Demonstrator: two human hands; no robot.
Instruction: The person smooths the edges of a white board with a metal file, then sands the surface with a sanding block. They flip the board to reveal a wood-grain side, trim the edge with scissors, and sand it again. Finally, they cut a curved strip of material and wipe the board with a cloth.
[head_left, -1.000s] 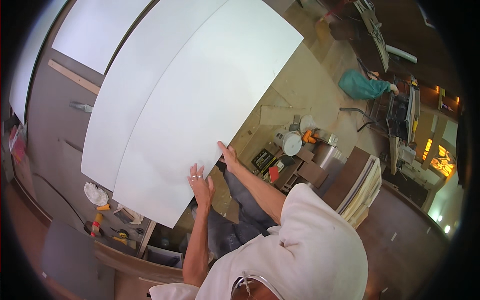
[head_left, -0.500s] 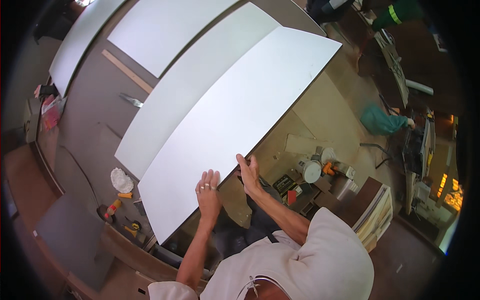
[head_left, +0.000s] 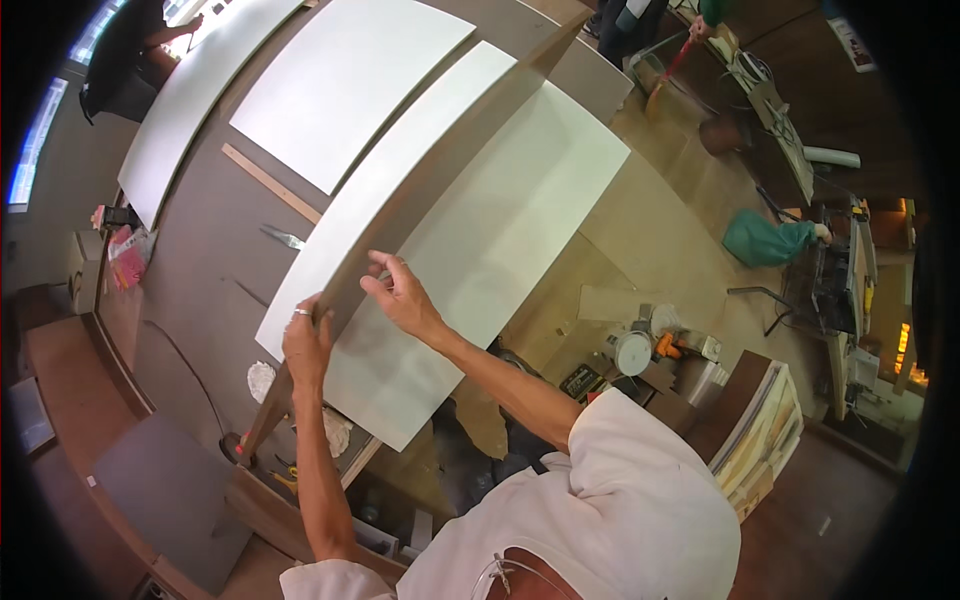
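Observation:
A long panel point(head_left: 450, 165) stands tilted up on edge across the bench, its brown face toward me. My left hand point(head_left: 307, 345) grips this panel near its left end, the thumb on the brown face and the ringed fingers over the edge. Just right of it my right hand point(head_left: 400, 295) is raised close to the brown face, fingers bent and apart, holding nothing. Under and in front of the tilted panel lies a white panel point(head_left: 500, 250). Beyond the tilted one, a white strip of panel surface point(head_left: 405, 160) shows; whether it touches is hard to tell.
Farther off lie another white panel point(head_left: 350, 80), a wooden strip point(head_left: 270, 183) and a putty knife point(head_left: 283, 237). A person point(head_left: 130, 60) works at the far left panel. A white bucket point(head_left: 633, 352) and an orange tool point(head_left: 668, 345) stand on the floor at right.
The near white panel has been lifted from lying flat to tilted on edge, showing its brown underside and a white panel beneath. Both hands have moved left and away from me.

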